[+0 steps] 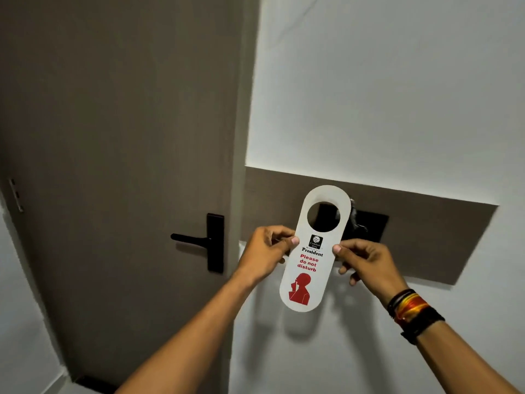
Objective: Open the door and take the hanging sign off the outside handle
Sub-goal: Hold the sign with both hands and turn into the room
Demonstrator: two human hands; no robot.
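A white hanging sign [308, 277] with red "Please do not disturb" lettering and a round hole at its top is held upright in front of the wall. My left hand [265, 253] pinches its left edge and my right hand [366, 264] pinches its right edge, both at mid height. The brown door [113, 137] stands on the left, closed in its frame. Its black lever handle [196, 240] sits just left of my left hand, with nothing hanging on it.
A black wall panel [366, 226] on a brown backing board [426, 231] sits right behind the sign. White wall [383, 81] fills the right side. A hinge [15, 194] shows at the door's left edge. Bracelets [412, 311] circle my right wrist.
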